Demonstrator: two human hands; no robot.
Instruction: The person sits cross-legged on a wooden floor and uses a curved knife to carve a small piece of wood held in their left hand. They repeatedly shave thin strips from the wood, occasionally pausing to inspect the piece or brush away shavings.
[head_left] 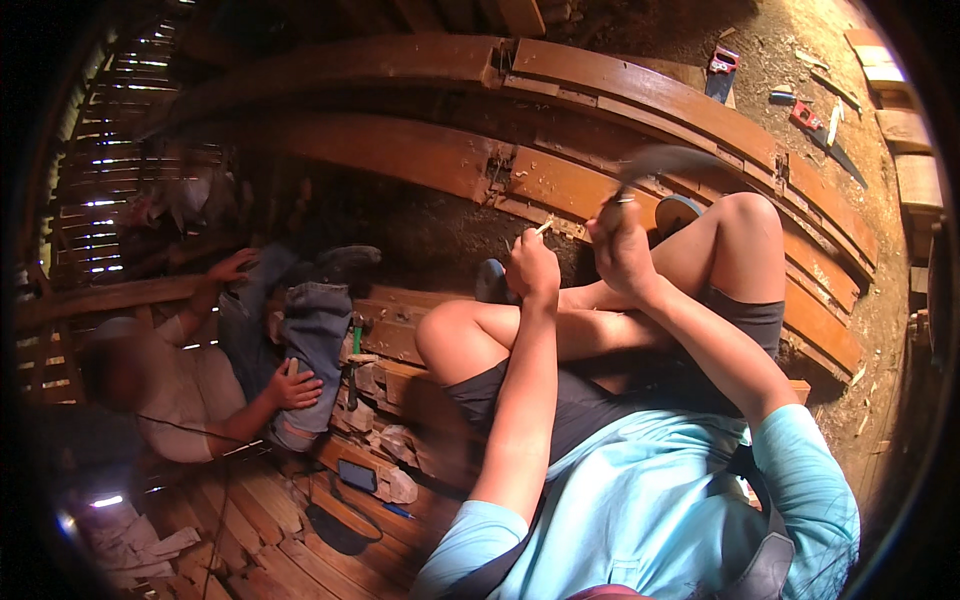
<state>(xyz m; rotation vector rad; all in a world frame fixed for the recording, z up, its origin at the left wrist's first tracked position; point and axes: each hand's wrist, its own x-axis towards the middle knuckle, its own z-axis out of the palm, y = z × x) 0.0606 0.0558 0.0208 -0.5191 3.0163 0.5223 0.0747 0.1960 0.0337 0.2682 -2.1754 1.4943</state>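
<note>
In my left hand (pixel 533 266) a short, pale wooden stick (pixel 544 226) is pinched, its tip poking out past the fingers. My right hand (pixel 620 245) is wrapped round the handle of a curved, sickle-like blade (pixel 675 160). Motion blurs this blade, which arcs away to the right above the hand, apart from the stick. Both hands are in front of my bent knees, over long reddish-brown wooden beams (pixel 600 84). Pale shavings (pixel 545 172) lie on the nearer beam beyond my left hand.
Two red-handled saws (pixel 722 72) (pixel 806 118) lie at the far right. At the left another person sits, one hand (pixel 293 386) on a jeans-covered knee. Between us are a green-handled tool (pixel 357 336), a phone (pixel 357 476), a dark cap (pixel 338 530) and a blue pen (pixel 397 510).
</note>
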